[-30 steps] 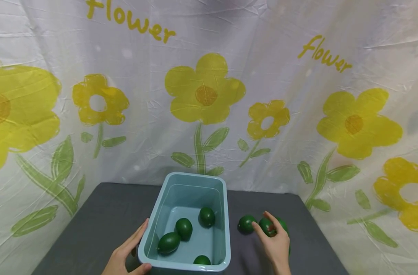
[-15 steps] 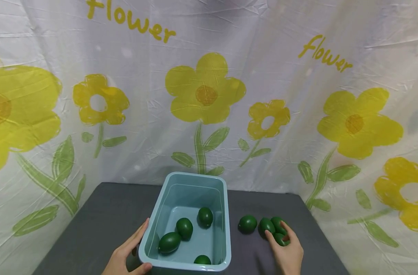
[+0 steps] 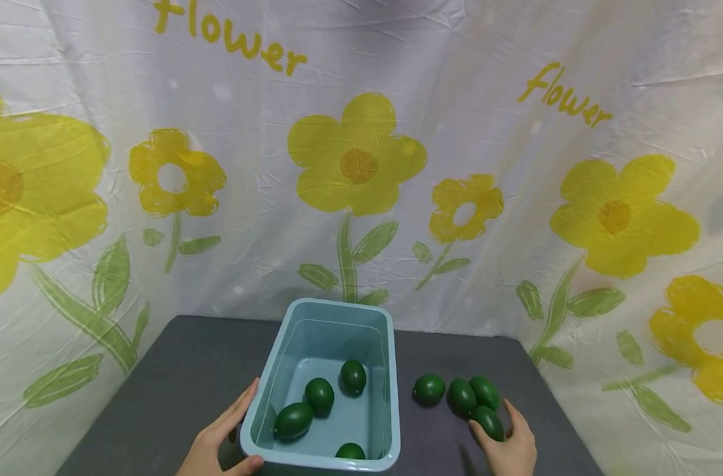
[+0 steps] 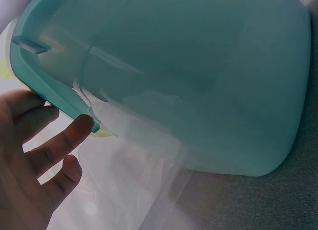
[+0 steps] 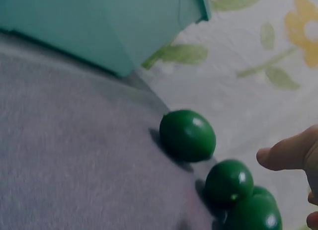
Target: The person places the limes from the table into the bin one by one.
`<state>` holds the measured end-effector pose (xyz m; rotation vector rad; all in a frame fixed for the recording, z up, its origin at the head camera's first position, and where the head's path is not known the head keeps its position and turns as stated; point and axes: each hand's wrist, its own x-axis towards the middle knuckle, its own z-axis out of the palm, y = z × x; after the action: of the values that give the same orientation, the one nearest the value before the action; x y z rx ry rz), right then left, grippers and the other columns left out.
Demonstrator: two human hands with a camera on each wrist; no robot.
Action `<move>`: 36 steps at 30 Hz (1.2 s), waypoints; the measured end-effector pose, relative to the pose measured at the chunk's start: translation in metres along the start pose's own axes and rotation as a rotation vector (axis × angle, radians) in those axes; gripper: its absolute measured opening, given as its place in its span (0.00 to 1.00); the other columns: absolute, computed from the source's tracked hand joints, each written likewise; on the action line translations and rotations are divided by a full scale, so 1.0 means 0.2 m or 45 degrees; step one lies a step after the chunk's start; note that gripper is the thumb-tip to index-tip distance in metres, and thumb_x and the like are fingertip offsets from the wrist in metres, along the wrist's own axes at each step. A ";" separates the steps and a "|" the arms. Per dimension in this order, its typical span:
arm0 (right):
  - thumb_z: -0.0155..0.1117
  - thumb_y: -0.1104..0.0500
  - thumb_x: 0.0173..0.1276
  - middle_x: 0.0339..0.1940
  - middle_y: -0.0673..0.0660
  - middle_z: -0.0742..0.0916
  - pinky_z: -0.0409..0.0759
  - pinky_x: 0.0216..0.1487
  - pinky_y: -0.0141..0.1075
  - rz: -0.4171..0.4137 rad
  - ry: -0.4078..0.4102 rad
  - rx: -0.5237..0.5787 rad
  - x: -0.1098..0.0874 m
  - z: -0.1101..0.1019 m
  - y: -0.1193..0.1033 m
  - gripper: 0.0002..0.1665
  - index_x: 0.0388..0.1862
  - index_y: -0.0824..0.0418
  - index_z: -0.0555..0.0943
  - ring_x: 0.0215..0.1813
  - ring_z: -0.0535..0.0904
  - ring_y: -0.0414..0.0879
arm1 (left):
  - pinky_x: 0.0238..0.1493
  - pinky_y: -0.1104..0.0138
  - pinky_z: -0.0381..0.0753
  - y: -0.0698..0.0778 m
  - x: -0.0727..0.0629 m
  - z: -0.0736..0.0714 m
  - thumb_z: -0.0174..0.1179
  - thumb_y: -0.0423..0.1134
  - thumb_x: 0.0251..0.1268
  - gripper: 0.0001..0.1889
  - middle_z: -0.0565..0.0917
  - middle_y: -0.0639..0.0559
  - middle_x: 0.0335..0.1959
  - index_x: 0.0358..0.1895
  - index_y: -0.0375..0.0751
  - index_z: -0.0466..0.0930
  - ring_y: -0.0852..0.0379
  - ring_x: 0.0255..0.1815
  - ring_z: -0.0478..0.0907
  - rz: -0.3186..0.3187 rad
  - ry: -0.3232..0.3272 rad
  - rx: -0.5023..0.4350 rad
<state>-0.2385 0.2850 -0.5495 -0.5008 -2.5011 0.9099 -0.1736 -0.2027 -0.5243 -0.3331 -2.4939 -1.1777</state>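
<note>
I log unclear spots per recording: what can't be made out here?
Head: lower part of the nearest green fruit in the blue bin, hidden by its rim.
Head: whether the right hand grips the nearest loose fruit; contact too small to tell.
Left wrist: the bin's contents, hidden by its wall.
Right wrist: most of that hand, cut off by the right edge.
Right wrist: a rear fruit, mostly hidden by the front one.

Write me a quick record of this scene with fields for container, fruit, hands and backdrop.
Container: pale blue tub, upright on dark table
Fruit inside: four visible, green
Fruit outside: four, green, right of tub, three clustered
Left hand: holds tub
Right hand: around nearest outside fruit, contact unclear
Backdrop: white cloth, yellow flowers
</note>
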 end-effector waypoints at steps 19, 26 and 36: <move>0.83 0.49 0.57 0.68 0.84 0.73 0.66 0.65 0.75 0.072 -0.151 -0.103 0.02 0.04 0.15 0.56 0.73 0.80 0.68 0.66 0.68 0.82 | 0.56 0.62 0.84 -0.01 -0.01 0.01 0.75 0.42 0.62 0.46 0.66 0.66 0.80 0.84 0.59 0.64 0.78 0.72 0.65 0.015 0.029 -0.011; 0.81 0.48 0.59 0.68 0.84 0.73 0.66 0.65 0.75 0.100 -0.192 -0.101 0.04 0.06 0.16 0.56 0.74 0.80 0.67 0.66 0.66 0.83 | 0.56 0.62 0.84 0.00 -0.01 0.00 0.75 0.42 0.63 0.46 0.66 0.65 0.80 0.84 0.56 0.64 0.77 0.71 0.65 0.016 0.028 -0.020; 0.81 0.50 0.59 0.65 0.84 0.76 0.70 0.62 0.73 0.091 -0.171 -0.098 0.06 0.11 0.18 0.53 0.72 0.81 0.69 0.62 0.71 0.81 | 0.52 0.65 0.84 -0.01 -0.01 0.01 0.75 0.43 0.62 0.46 0.65 0.70 0.79 0.84 0.59 0.64 0.74 0.71 0.69 0.008 0.030 -0.037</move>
<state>-0.2520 0.3057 -0.5860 -0.5747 -2.6635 0.9037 -0.1730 -0.2025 -0.5265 -0.3326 -2.4564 -1.2094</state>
